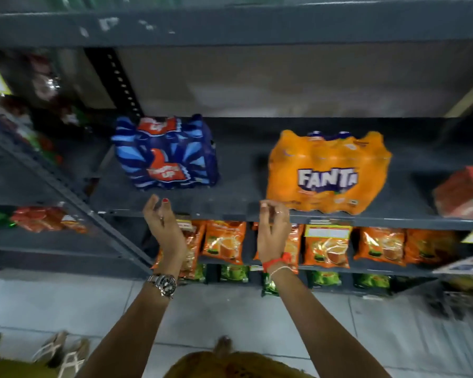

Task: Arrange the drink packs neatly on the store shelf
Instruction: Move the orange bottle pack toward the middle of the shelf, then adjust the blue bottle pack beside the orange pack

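Observation:
A blue Thums Up pack (pixel 166 154) stands on the dark grey shelf (pixel 238 197), left of centre. An orange Fanta pack (pixel 328 173) stands to its right, near the front edge, with a wide gap between the two. A red pack (pixel 464 192) sits at the far right, cut off by the frame. My left hand (pixel 161 225) is raised at the shelf's front edge, below the blue pack, fingers curled and apart, holding nothing. My right hand (pixel 273 227) hovers beside the Fanta pack's lower left corner, fingers loosely bent, empty.
Orange snack pouches (pixel 224 241) fill the lower shelf, with green pouches (pixel 235 272) beneath them. A slanted perforated upright (pixel 66 186) divides off the left rack, which holds more packets. Pale floor tiles lie below, with sandals (pixel 63 350) at lower left.

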`<action>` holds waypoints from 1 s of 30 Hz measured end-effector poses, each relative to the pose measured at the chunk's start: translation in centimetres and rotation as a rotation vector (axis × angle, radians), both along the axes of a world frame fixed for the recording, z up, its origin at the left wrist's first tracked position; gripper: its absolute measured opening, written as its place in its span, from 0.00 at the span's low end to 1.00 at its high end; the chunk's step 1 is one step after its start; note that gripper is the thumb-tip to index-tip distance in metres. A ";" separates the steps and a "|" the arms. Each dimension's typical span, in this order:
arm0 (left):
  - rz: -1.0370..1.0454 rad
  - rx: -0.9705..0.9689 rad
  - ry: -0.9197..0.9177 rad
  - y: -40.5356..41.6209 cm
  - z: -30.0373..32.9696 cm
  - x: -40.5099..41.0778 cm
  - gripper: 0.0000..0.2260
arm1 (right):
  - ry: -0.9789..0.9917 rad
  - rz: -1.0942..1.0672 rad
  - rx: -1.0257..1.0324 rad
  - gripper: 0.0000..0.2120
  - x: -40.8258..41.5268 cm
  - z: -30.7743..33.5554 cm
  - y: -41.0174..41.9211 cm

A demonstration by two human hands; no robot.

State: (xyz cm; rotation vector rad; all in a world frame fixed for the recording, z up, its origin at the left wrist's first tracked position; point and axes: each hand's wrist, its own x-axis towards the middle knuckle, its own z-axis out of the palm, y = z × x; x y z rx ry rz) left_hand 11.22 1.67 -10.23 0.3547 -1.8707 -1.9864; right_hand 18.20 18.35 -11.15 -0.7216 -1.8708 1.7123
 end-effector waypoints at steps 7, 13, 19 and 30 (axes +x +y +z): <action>-0.044 -0.045 -0.034 -8.1 3.9 -8.8 0.27 | 0.006 0.376 -0.053 0.30 -10.6 3.6 -5.8; -0.326 -0.010 -0.229 -9.8 4.0 -12.0 0.26 | -0.024 0.382 -0.088 0.17 -14.0 3.4 -6.2; -0.311 -0.027 -0.240 -10.0 4.7 -10.4 0.23 | 0.003 0.310 -0.088 0.28 -12.2 3.5 -7.8; -0.331 -0.061 -0.191 -11.6 3.6 -7.9 0.22 | 0.055 0.264 -0.047 0.14 -8.7 2.8 -10.0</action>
